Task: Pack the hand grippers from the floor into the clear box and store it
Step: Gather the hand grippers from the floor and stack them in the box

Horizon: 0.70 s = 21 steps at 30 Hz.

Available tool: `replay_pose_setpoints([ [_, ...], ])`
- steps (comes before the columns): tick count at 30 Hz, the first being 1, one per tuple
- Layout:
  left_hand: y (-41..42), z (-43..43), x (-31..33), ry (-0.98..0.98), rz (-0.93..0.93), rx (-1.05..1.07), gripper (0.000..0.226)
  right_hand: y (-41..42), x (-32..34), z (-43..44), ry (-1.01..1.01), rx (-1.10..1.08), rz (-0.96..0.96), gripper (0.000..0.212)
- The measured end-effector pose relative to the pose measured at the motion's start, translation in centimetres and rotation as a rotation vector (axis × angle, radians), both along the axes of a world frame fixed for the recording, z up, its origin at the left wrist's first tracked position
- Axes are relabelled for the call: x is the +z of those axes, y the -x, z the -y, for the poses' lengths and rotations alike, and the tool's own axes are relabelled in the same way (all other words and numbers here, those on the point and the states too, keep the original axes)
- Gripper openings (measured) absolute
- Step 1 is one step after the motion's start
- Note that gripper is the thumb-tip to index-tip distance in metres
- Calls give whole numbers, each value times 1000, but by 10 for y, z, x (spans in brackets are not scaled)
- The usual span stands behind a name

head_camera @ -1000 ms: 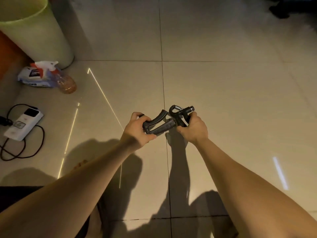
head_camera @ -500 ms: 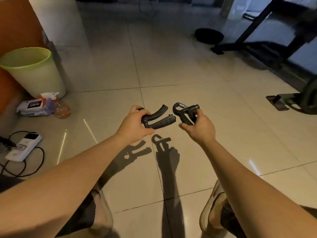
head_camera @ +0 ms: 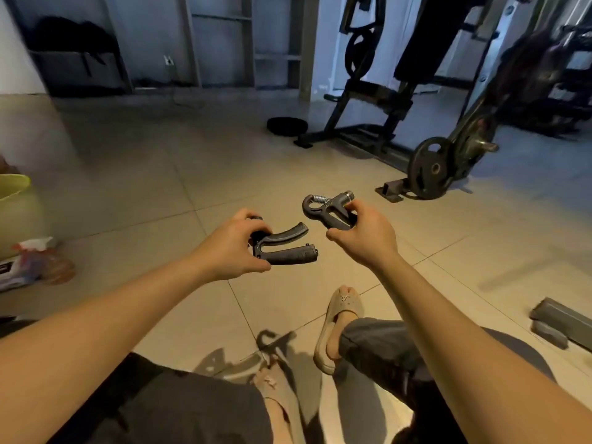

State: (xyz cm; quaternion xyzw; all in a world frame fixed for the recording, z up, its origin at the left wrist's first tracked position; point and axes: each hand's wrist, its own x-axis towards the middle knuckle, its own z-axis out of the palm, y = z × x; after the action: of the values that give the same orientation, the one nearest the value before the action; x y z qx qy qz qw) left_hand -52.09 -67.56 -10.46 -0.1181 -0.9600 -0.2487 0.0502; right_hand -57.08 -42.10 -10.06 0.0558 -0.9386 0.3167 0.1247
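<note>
Tiled gym floor lies below: the left hand grips one hand gripper, and the right hand grips the other hand gripper, both lifted. The clear box is out of view, so packing and storing appear still to do.

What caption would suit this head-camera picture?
Left hand grips one black gripper, right hand the second gripper, above the tiled floor.

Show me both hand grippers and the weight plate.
Hand gripper showing handles (head_camera: 294,254): head view, lower handle.
Hand gripper showing spring (head_camera: 315,214): head view, curved frame.
Weight plate (head_camera: 424,177): head view, its face.
</note>
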Motion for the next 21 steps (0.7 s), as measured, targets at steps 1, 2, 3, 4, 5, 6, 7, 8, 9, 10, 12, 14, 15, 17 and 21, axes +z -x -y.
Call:
replay_pose_setpoints([
  [1, -11, -14, 5, -6, -6, -28, 58, -20, 7, -13, -2, -19, -16, 58],
  [2, -22, -28, 9, -14, -9, -59, 57, -40, 14, -26, -5, -42, -28, 57],
  [3, -32, -45, 13, -23, -9, -95, 58, -62, 21, -41, -11, -74, -36, 57],
  [4, -42, -62, 17, -26, -6, -138, 58, -83, 27, -57, -19, -111, -40, 58],
  [5, -52, -81, 21, -28, -6, -185, 59, -104, 32, -74, -30, -151, -39, 58],
  [6, -63, -99, 24, -31, -7, -230, 59, -125, 38, -90, -43, -185, -37, 58],
  [7, -73, -117, 27, -33, -5, -277, 60, -145, 43, -107, -51, -223, -31, 58],
  [8, -82, -136, 31, -34, -3, -328, 60, -166, 48, -123, -55, -260, -24, 59],
  [9, -92, -155, 34, -32, -1, -379, 60, -187, 53, -140, -61, -296, -17, 59],
  [10, -101, -175, 37, -27, 1, -432, 60, -208, 59, -157, -70, -335, -9, 59],
  [12, -120, -213, 44, 0, 2, -540, 61, -250, 69, -187, -89, -415, 7, 59],
  [14, -138, -249, 51, 29, -2, -648, 61, -291, 80, -216, -97, -486, 29, 60],
  [15, -147, -265, 55, 45, -6, -703, 61, -311, 85, -229, -107, -519, 56, 61],
  [17, -166, -301, 63, 78, -11, -816, 61, -351, 96, -256, -136, -587, 138, 63],
  [21, -212, -374, 77, 93, -1, -1008, 61, -428, 115, -306, -149, -750, 234, 66],
])
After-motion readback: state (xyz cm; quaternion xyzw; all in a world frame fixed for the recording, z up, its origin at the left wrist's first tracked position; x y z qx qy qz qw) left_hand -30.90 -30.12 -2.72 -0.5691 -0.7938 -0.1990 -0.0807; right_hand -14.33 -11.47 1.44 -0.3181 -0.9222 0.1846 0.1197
